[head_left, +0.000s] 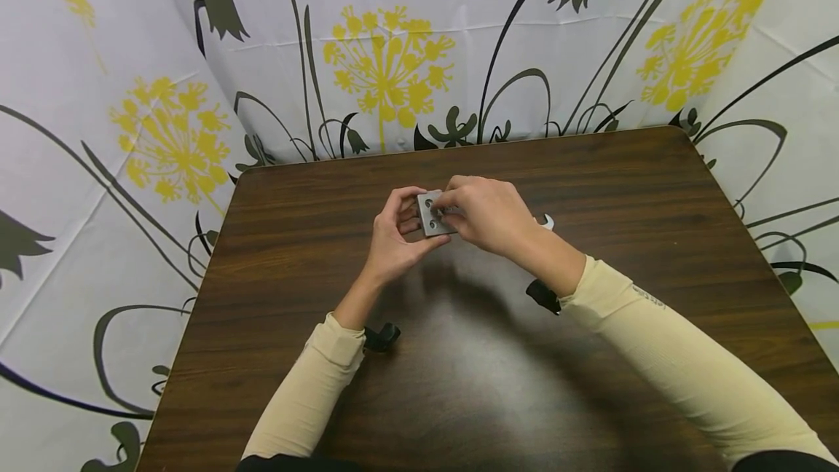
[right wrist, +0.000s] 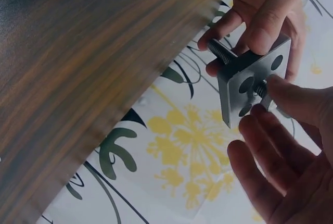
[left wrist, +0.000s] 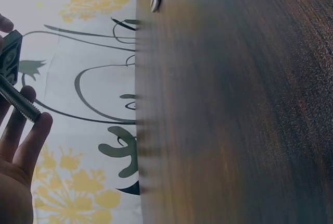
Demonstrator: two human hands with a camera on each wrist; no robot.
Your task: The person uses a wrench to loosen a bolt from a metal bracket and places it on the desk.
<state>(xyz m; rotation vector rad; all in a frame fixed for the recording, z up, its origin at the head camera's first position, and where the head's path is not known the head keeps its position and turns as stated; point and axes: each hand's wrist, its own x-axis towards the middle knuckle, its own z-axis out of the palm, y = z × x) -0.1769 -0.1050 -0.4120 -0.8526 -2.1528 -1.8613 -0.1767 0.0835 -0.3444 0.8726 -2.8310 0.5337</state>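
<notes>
A grey metal plate with several round holes (head_left: 429,214) is held up over the table by the left hand (head_left: 393,242), thumb on one edge and fingers at another. In the right wrist view a long threaded bolt (right wrist: 222,51) sticks out behind the plate (right wrist: 233,86). At the plate's front face, the right hand (right wrist: 291,151) pinches a short threaded part (right wrist: 260,89) between thumb and fingers; whether it belongs to that same bolt I cannot tell. The left wrist view shows the bolt (left wrist: 20,99) beside the left hand's fingers (left wrist: 32,140).
An open-ended wrench (head_left: 548,222) lies on the brown wooden table (head_left: 314,239), partly hidden behind the right hand. Its end (left wrist: 156,0) also shows in the left wrist view. A white curtain with yellow and grey flowers (head_left: 387,71) hangs around the table's far and side edges.
</notes>
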